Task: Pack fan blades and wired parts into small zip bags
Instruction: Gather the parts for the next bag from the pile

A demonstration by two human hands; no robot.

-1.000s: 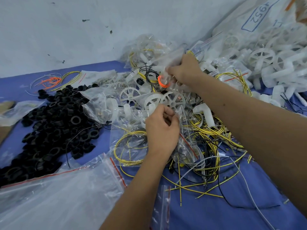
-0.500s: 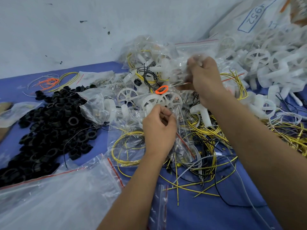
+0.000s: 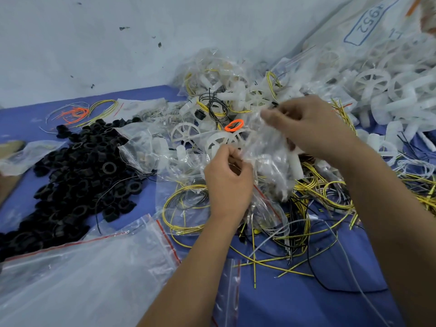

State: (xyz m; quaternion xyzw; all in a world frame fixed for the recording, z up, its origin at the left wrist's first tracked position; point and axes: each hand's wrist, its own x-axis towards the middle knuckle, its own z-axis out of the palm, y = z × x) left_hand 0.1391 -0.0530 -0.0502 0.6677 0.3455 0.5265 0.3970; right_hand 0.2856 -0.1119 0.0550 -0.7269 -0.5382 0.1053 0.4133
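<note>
At far left, cut by the frame edge: a tan scrap and a flat clear bag, contents unreadable. Beside them, a heap of black rings spread over the blue table, running out of view at lower left. Behind the heap, thin orange wires tangled with yellow loops near the wall. Across the lower left, large zip bags with red seal strips, piled flat, number impossible to count through the glare.

In the middle, white fan blades half buried under clear film, with an orange loop lying on top. Left hand just below, fingers curled and pinching the lower edge of a small zip bag; fingertips hidden behind the knuckles. Under that wrist, yellow wire coils seen through another bag.

Right hand above and to the right, thumb and fingers pinching the same bag's upper edge, so the bag hangs stretched between both hands over the pile. Contents of the bag blurred; cannot tell what sits inside. Below it, loose yellow, black and white wires criss-crossed on the table. At far right, a mound of white plastic parts, blurred and cropped, beneath a sack marked 4952, upside down.
</note>
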